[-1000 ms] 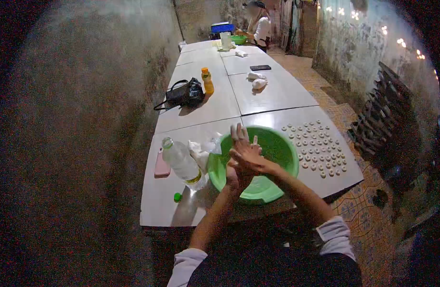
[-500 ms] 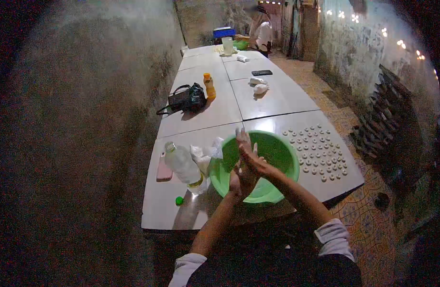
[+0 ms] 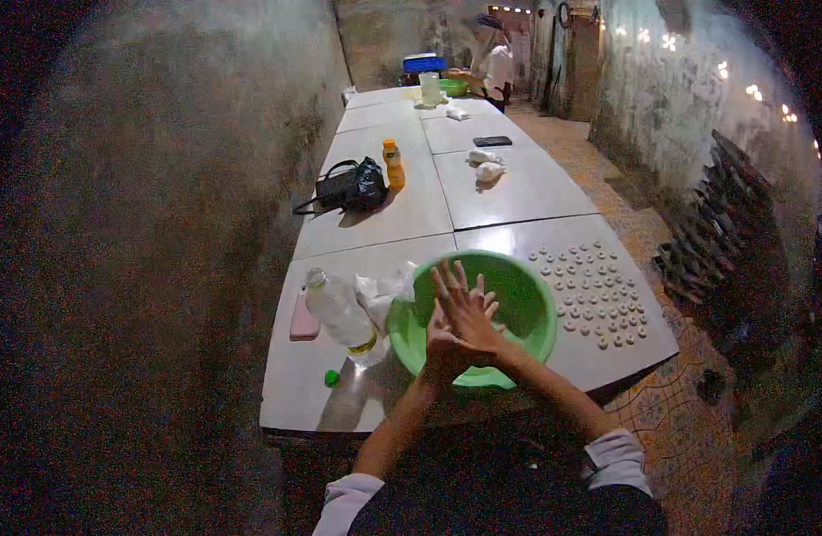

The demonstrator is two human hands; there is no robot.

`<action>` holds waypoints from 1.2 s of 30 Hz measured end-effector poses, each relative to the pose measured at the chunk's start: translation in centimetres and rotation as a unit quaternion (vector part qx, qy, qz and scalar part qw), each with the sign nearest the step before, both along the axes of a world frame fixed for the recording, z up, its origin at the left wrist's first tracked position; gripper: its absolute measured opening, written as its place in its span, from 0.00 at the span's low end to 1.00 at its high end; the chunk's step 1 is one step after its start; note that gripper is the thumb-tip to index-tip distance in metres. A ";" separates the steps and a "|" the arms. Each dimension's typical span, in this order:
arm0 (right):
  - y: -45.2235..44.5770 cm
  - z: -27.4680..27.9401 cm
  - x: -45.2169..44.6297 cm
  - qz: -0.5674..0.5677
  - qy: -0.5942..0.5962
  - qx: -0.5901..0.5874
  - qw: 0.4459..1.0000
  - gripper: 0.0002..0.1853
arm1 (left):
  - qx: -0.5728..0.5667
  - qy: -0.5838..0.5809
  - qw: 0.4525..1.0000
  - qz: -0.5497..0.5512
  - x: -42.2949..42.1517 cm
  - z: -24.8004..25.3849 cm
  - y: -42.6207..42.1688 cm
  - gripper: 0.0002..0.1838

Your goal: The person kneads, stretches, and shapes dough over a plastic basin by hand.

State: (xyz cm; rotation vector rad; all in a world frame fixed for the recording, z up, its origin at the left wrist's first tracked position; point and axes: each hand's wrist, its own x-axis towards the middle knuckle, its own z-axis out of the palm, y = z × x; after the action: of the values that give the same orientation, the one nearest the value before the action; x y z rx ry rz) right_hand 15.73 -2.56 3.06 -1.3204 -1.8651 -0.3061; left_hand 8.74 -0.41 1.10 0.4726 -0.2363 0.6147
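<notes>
Over a green basin (image 3: pixel 543 344), my two hands are pressed palm to palm. My right hand (image 3: pixel 469 317) lies on top with its fingers stretched out and spread. Beneath it, my left hand (image 3: pixel 440 344) is partly covered, and its fingertips show past the right hand's edge, stretched out. Whether anything small lies between the palms is hidden. Rows of small, pale ring-shaped dough pieces (image 3: pixel 599 295) lie on the table right of the basin. Left of it are white-filled plastic bags (image 3: pixel 375 299) and a clear, uncapped bottle (image 3: pixel 339 313).
A green cap (image 3: pixel 331 378) and a pink phone (image 3: pixel 305 317) lie on the table (image 3: pixel 290 402). Farther off are a black bag (image 3: pixel 357 186), an orange bottle (image 3: pixel 393 165), white packets (image 3: pixel 488 170) and a dark phone (image 3: pixel 492 141). Another person (image 3: pixel 491 62) stands at the far end.
My hands have turned against each other: the right palm now lies flatter across the left, with its fingers spread wider. The view has shifted slightly.
</notes>
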 end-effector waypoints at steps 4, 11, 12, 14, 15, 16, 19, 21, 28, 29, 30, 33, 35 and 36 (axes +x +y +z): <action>-0.6 1.2 6.8 0.110 0.317 -0.516 0.788 0.42 | -0.113 0.007 0.992 -0.050 -1.7 2.2 0.1 0.52; -0.2 2.0 2.1 -0.012 -0.059 -0.303 0.951 0.35 | 0.083 0.010 0.993 0.084 -0.4 2.6 -1.2 0.42; 0.4 0.2 1.2 -0.029 -0.070 -0.322 0.944 0.35 | 0.030 0.011 0.995 0.098 0.0 1.3 -0.9 0.42; 1.1 -2.2 -0.1 -0.060 -0.071 -0.361 0.928 0.43 | 0.022 0.088 0.980 0.175 -0.5 3.2 -2.3 0.42; 0.6 -0.7 -0.5 -0.059 -0.066 -0.361 0.928 0.43 | 0.024 0.092 0.980 0.174 -0.9 2.8 -1.9 0.42; 0.0 1.0 -0.2 -0.004 0.037 -0.325 0.945 0.43 | -0.014 0.067 0.994 0.091 -1.3 2.0 -1.3 0.43; -0.3 4.3 1.1 0.108 0.243 -0.248 0.932 0.44 | -0.137 0.026 0.988 -0.061 -3.2 2.4 -1.3 0.46; 0.8 4.1 2.2 0.049 0.500 -0.272 0.821 0.43 | -0.196 0.104 0.975 -0.031 -3.7 2.6 -0.9 0.47; -1.4 3.0 -2.5 -0.085 -0.093 -0.038 0.991 0.46 | -0.058 0.005 0.997 -0.057 0.2 -5.0 0.1 0.44; -0.8 1.9 -2.1 -0.042 -0.043 -0.106 0.993 0.46 | -0.112 0.068 0.991 0.019 0.5 -5.3 0.1 0.44; -0.3 1.1 -1.8 -0.032 0.032 -0.166 0.985 0.45 | -0.080 0.116 0.989 0.051 -0.9 0.3 -3.0 0.45; -0.7 4.6 0.9 0.221 0.483 -0.186 0.827 0.48 | -0.100 0.049 0.991 -0.077 -2.4 1.5 -2.8 0.46; -1.5 8.6 1.5 0.229 0.514 -0.078 0.823 0.48 | -0.154 0.115 0.980 -0.052 -2.6 2.3 -2.2 0.46; -2.6 10.3 1.3 0.240 0.488 -0.019 0.839 0.48 | -0.160 0.099 0.981 -0.052 -2.8 2.2 -2.0 0.46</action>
State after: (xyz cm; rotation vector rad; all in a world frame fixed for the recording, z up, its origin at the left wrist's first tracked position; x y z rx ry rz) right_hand 16.98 -5.13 13.37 -0.7272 -1.2145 0.5867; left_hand 5.95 -2.39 3.31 0.2062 0.0289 0.4873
